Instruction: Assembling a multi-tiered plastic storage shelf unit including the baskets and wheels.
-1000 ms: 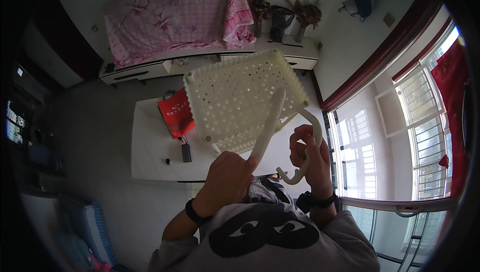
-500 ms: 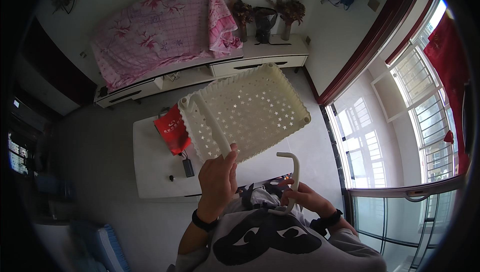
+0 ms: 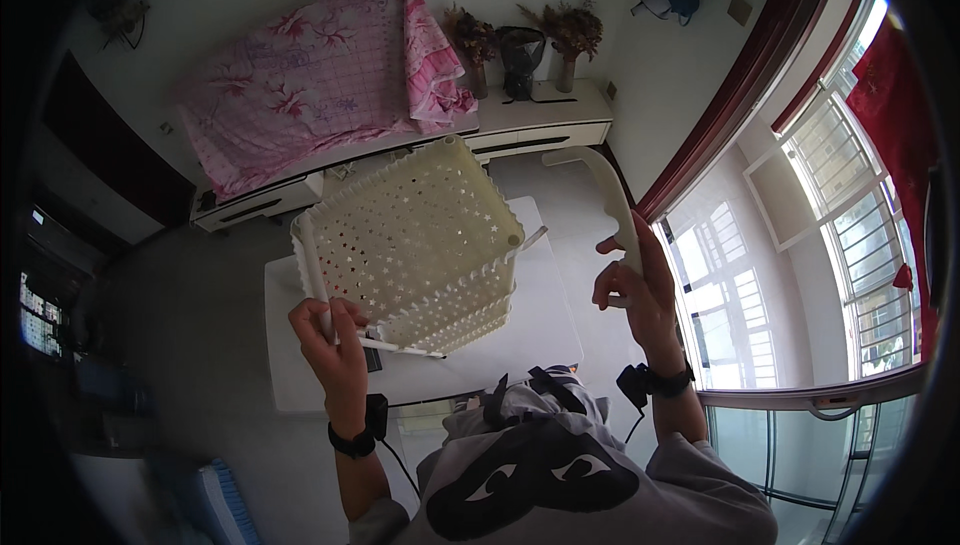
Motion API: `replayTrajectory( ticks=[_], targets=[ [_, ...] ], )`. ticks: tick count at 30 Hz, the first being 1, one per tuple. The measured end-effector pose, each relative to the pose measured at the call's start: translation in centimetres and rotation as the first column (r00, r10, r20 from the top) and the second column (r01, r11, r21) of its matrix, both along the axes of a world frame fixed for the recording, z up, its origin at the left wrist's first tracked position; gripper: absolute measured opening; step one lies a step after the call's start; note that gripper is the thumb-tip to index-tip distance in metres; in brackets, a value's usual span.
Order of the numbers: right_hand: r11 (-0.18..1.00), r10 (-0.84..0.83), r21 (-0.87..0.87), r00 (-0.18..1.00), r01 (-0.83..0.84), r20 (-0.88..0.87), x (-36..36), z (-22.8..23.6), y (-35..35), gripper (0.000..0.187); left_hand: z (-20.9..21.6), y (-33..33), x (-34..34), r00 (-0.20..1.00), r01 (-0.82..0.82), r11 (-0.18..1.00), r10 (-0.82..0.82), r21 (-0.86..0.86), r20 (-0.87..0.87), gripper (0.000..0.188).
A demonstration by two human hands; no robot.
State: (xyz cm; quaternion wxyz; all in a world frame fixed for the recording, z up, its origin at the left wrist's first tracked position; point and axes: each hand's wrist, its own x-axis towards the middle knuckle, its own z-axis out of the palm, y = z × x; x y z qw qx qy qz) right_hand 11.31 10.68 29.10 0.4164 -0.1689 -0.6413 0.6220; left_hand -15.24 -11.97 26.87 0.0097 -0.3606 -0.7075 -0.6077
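A cream plastic storage rack, its shelves pierced with star-shaped holes, hangs tilted in front of me over the table. At its left edge my left hand is closed around a white tube that runs along the rack's side. Apart from the rack, on the right, my right hand grips a curved white plastic tube with its bent end pointing up and left. Red shows through some of the holes, from something behind the rack.
The white table is below the rack, with a dark box partly hidden on it. Along the far wall a low cabinet carries a pink floral cloth and dried-flower vases. A glass door stands at right.
The rack has moved left and tipped, showing more than one tier. My left hand has shifted left with it. My right hand has risen forward and right, carrying the curved tube.
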Motion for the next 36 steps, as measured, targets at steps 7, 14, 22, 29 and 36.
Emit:
replayTrajectory(
  ticks=[7, 14, 22, 29, 36],
  targets=[
    [0.999, -0.018, -0.046, 0.998, 0.016, -0.055, -9.3, 1.9, 3.2, 0.056, 2.0, 1.1, -0.2, 0.994, -0.105, 0.985, 0.106, 0.135, -0.004, 0.033],
    [0.964, 0.19, -0.157, 0.97, -0.213, -0.152, -12.3, 1.3, 1.5, 0.062, 2.0, 1.2, -0.8, 0.996, -0.073, 0.991, 0.078, 0.111, -0.047, 0.044],
    [0.993, 0.092, -0.062, 0.992, -0.097, -0.092, -13.5, 1.4, 2.2, 0.052, 0.7, 0.9, -1.0, 0.998, -0.055, 0.994, 0.052, 0.098, 0.031, 0.043],
    [0.979, 0.099, -0.147, 0.964, -0.139, -0.248, -14.6, 1.6, 2.8, 0.048, 1.0, 0.7, 0.0, 0.998, -0.027, 0.995, 0.022, 0.097, 0.054, 0.043],
    [0.971, 0.19, -0.123, 0.974, -0.205, -0.126, -14.1, 1.6, 3.4, 0.04, 1.4, 1.0, 1.2, 1.0, -0.011, 0.999, 0.01, 0.042, 0.015, 0.042]
  ],
)
